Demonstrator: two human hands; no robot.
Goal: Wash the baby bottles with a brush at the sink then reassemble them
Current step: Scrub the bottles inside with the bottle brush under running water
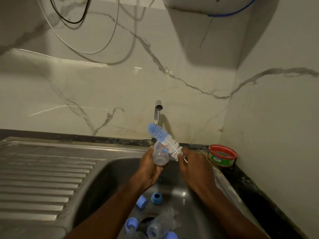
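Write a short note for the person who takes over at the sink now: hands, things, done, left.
Left hand grips a clear bottle over the sink.
Right hand holds the brush, its bristles outside the bottle and beside it.
In the basin: another bottle by the drain, with blue caps and rings around it.
Tap: flow cannot be told.
Done: bottles are apart.
Left: scrub, rinse, reassemble.

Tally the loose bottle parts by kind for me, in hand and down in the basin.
Clear bottles: 2, one in the left hand, one by the drain
Blue caps and rings in the basin: 4
Bottle brush: 1
Total: 7
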